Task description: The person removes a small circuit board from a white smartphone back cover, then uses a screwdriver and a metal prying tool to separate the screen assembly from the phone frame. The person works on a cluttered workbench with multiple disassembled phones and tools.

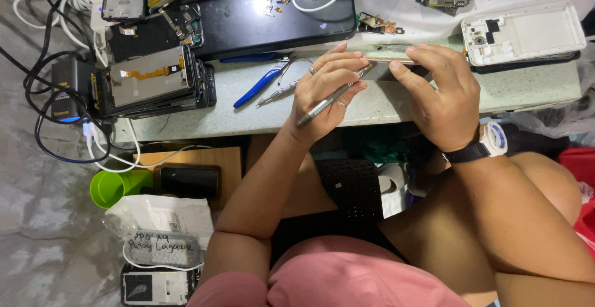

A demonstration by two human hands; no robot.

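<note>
Pinching a metal tool (pixel 331 98) in my left hand (pixel 322 93), fingers clamped on it; my right hand (pixel 443 96) grips the phone (pixel 396 70) edge-on over the workbench (pixel 372 105), blue pliers (pixel 260 85) nearby.

Tool (pixel 334 96) in the left grip: knurled grey metal, dull sheen. Phone (pixel 396 65) pinched in the right grip: thin metallic edge, glossy. Pliers (pixel 263 84) left of the grips: blue plastic handles, smooth. Tabletop (pixel 527 87) beneath: pale speckled stone-like surface, matt. Back cover (pixel 527 31) beyond the right grip: white plastic, matt.
</note>
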